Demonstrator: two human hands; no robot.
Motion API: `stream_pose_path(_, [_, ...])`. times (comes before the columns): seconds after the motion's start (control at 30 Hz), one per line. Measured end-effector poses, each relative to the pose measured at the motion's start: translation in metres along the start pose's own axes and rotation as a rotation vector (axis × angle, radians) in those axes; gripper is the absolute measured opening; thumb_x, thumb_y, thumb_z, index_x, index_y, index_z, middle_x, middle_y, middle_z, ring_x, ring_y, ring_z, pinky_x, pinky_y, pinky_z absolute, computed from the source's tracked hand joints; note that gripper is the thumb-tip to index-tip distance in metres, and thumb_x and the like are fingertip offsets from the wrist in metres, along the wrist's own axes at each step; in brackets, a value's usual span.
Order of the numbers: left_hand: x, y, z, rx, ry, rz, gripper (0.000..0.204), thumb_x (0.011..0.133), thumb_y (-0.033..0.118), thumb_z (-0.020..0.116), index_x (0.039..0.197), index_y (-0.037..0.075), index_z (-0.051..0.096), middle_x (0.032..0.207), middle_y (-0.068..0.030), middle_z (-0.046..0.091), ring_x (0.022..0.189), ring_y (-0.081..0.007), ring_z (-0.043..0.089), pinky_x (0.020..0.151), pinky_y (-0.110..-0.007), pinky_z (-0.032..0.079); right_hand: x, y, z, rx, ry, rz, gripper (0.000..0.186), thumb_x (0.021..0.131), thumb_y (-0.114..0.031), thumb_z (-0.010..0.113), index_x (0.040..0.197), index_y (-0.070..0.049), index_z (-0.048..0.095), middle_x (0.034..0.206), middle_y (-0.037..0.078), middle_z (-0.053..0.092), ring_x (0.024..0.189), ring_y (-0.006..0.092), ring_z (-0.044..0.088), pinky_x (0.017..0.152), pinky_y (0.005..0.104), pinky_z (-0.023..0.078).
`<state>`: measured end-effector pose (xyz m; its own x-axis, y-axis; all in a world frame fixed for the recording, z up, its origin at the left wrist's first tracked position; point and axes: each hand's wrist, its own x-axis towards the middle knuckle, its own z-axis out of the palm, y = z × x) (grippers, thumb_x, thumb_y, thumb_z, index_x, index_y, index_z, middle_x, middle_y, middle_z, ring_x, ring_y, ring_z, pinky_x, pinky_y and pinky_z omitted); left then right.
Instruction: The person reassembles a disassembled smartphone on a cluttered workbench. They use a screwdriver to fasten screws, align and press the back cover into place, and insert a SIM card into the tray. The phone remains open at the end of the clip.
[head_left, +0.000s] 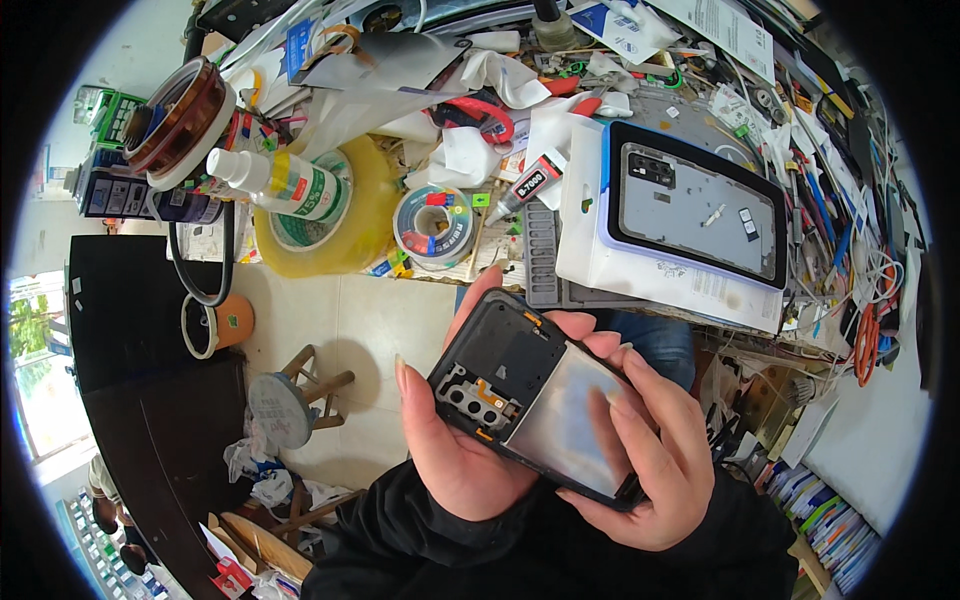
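Phone, insides exposed, tilted, held between both hands

Two bare hands meet at the centre, forearms entering from the lower edge in black sleeves. The left hand is cupped from below, its thumb pointing upward and apart from the other fingers; the fingertips showing beyond seem to be its own, though their lengths are hidden. The right hand bends inward, knuckles outward, fingers slanting up and left, its thumb low and nearly flat. Both hands are closed in a hold.
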<state>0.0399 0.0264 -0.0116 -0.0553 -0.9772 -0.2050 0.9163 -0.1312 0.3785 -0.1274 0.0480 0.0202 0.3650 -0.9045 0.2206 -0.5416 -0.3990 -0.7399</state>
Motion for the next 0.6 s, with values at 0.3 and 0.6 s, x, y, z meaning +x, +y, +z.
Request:
stream_pose_path(0.3, [0.005, 0.018, 0.003, -0.109, 0.014, -0.058, 0.074, 0.103, 0.064, 0.024, 0.160, 0.018, 0.029, 0.122, -0.0284, 0.061, 0.107, -0.0464, 0.063, 0.099, -0.068, 0.046, -0.009, 0.001, 0.011, 0.167, 0.115, -0.131, 0.075, 0.066, -0.013, 0.096, 0.131, -0.001, 0.061, 0.146, 0.043, 0.043, 0.130, 0.0519, 0.056, 0.102, 0.0489, 0.054])
stream_pose_path(0.6, [0.001, 0.022, 0.009, -0.158, -0.061, -0.056, 0.071, 0.102, 0.065, 0.026, 0.153, 0.016, 0.035, 0.115, -0.0320, 0.060, 0.105, -0.0496, 0.063, 0.094, -0.067, 0.049, -0.025, 0.011, -0.004, 0.062, -0.144, -0.178, 0.119, 0.071, -0.034, 0.097, 0.152, 0.011, 0.023, 0.145, 0.041, 0.043, 0.128, 0.0477, 0.059, 0.102, 0.0485, 0.054])
